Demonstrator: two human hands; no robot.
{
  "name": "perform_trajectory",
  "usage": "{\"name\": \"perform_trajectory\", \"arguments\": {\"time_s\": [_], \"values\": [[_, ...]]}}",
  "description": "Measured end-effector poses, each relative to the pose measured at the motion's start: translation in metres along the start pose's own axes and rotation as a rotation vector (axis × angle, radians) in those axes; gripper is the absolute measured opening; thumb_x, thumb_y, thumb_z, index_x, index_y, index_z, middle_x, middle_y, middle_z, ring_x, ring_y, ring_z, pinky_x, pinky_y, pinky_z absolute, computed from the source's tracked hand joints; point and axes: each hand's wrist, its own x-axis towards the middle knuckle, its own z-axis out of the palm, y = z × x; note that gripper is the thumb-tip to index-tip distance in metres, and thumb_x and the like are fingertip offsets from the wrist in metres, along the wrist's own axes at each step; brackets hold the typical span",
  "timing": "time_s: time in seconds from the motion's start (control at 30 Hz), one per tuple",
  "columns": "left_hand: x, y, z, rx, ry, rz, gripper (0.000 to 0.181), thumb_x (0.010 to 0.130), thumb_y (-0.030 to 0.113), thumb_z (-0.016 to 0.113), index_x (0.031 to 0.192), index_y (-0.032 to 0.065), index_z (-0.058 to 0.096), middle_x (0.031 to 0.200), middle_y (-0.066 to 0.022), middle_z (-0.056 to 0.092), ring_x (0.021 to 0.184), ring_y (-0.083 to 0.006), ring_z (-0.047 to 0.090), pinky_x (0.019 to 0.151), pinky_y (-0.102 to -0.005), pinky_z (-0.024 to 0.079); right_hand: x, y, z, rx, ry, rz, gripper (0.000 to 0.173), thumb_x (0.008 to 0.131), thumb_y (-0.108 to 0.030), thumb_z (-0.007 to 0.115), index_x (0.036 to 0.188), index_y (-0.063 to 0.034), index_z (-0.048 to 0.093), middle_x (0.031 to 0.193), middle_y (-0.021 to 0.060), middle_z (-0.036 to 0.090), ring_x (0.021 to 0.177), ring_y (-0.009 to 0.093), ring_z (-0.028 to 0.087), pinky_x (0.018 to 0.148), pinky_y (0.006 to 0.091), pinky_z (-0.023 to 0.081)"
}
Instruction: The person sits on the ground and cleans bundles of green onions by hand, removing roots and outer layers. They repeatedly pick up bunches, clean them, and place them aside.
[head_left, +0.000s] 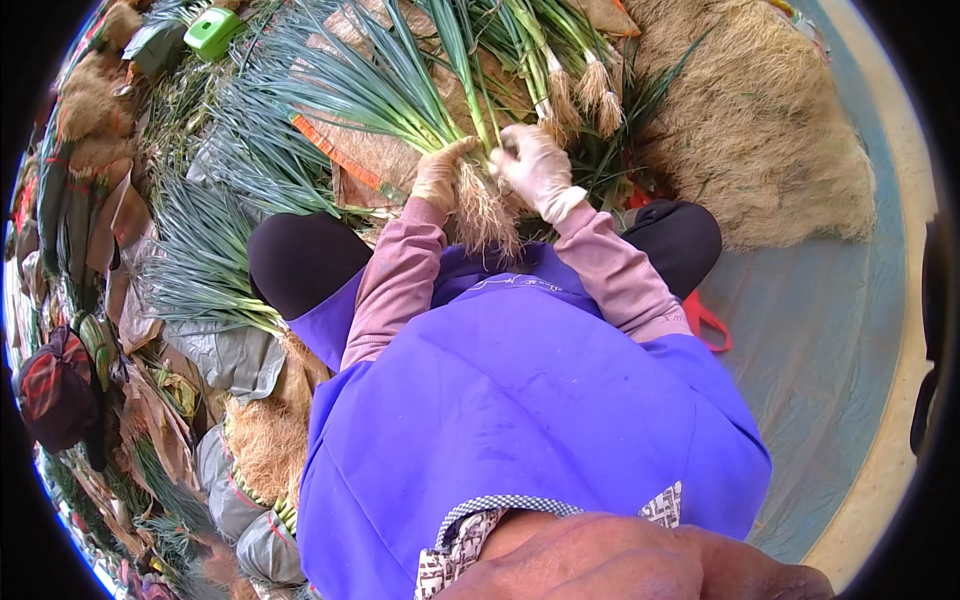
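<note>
My gloved left hand (437, 178) is closed around a bunch of long-leaved green plants (409, 124), of a leek or green garlic kind. Its pale roots (486, 214) hang toward my lap, while the leaves fan up and to the left. Close on the right, my gloved right hand (534, 169) has its fingertips on a thin green stalk (491, 112) beside the bunch. The fingers partly hide where that stalk ends. Under the leaves lies a brown woven sack (375, 154) with an orange edge.
More rooted plants (551, 75) lie beyond my hands. Leafy bundles (217, 255) lie to the left, near grey wrapped bundles (268, 547). A large mat of dry roots (757, 135) covers the upper right, on a blue-grey sheet (810, 337). A person in a dark cap (60, 390) is at far left.
</note>
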Motion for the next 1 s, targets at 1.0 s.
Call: {"name": "perform_trajectory", "arguments": {"time_s": [1.0], "values": [[0.004, 0.009, -0.013, -0.259, -0.064, 0.021, 0.025, 0.080, 0.022, 0.078, 0.093, 0.0046, 0.065, 0.078, -0.0078, 0.065, 0.066, -0.0216, 0.064, 0.058, -0.0358, 0.056, -0.048, 0.011, -0.002, -0.203, -0.183, 0.107, 0.026, 0.089, -0.035, 0.061, 0.097, -0.0105, 0.066, 0.091, 0.0135, 0.069, 0.085, 0.034, 0.065, 0.075, 0.0416, 0.050]]}}
